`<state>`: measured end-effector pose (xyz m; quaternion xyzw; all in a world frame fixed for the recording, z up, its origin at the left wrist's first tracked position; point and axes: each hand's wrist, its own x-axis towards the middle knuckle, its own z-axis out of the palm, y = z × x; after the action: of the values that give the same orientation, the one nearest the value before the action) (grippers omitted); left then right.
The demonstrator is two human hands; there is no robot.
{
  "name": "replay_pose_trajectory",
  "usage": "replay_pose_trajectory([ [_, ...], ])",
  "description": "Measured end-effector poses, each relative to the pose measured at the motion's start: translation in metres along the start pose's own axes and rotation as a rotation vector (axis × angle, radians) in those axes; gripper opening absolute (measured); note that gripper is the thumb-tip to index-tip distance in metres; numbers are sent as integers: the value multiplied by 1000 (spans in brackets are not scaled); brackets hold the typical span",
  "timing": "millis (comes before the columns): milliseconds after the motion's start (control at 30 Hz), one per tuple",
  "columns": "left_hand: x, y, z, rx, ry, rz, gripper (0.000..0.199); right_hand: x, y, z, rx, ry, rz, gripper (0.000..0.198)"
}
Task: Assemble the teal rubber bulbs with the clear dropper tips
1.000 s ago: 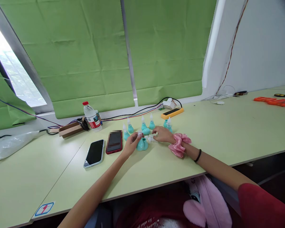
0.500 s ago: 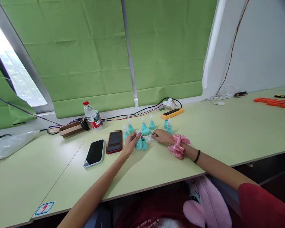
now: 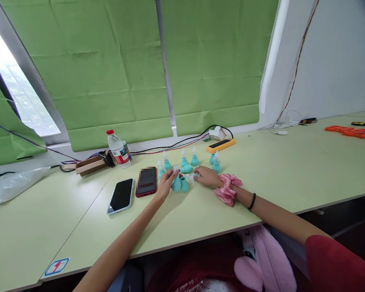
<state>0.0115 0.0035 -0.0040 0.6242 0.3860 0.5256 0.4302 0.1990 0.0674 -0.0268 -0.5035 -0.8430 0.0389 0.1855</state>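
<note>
My left hand (image 3: 166, 186) is closed around the clear top of a teal squeeze bulb (image 3: 176, 185), which it keeps upright over the table. Touching that bulb on its right is an open-necked teal bulb (image 3: 184, 185). My right hand (image 3: 208, 177) lies low on the table, its fingers pinched at small clear plastic pieces (image 3: 191, 177); exactly which piece they grip is hard to see. Behind both hands a teal bulb (image 3: 186, 168) rests on its side. Several upright bulbs with clear pointed nozzles stand around, including one (image 3: 216, 163) behind my right wrist.
Two phones, one white-edged (image 3: 121, 196) and one red-cased (image 3: 146, 181), lie left of my left hand. A water bottle (image 3: 119, 150), an open cardboard box (image 3: 91, 165) and a yellow device (image 3: 220, 145) are farther back. Orange-handled tools (image 3: 353, 131) lie far right.
My left hand and its bulb have shifted slightly left, along with the bulb beside it. My right fingers have moved a little among the clear pieces.
</note>
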Motion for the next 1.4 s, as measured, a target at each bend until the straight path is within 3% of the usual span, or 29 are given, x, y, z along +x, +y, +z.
replay_pose_trajectory([
  [167,1,-2,0,27,50,39,35,-2,-3,-1,9,79,15,21],
  [300,0,0,1,46,82,36,35,-3,-7,-6,60,256,-31,18],
  [467,-1,4,2,46,109,34,39,-14,-23,-14,283,518,-354,19],
  [567,-1,5,1,45,136,59,40,-26,-40,-14,415,540,-526,20],
  [733,-2,4,1,30,119,76,38,-37,-56,-7,445,521,-637,18],
  [900,-2,3,1,41,128,106,37,-37,-56,-3,424,556,-691,22],
  [1267,-2,4,2,89,187,119,39,-40,-60,-3,340,429,-781,23],
  [1333,-1,3,1,106,206,120,40,-37,-56,-5,328,471,-722,21],
  [1400,0,1,-1,131,233,122,39,-30,-47,-10,302,546,-549,22],
])
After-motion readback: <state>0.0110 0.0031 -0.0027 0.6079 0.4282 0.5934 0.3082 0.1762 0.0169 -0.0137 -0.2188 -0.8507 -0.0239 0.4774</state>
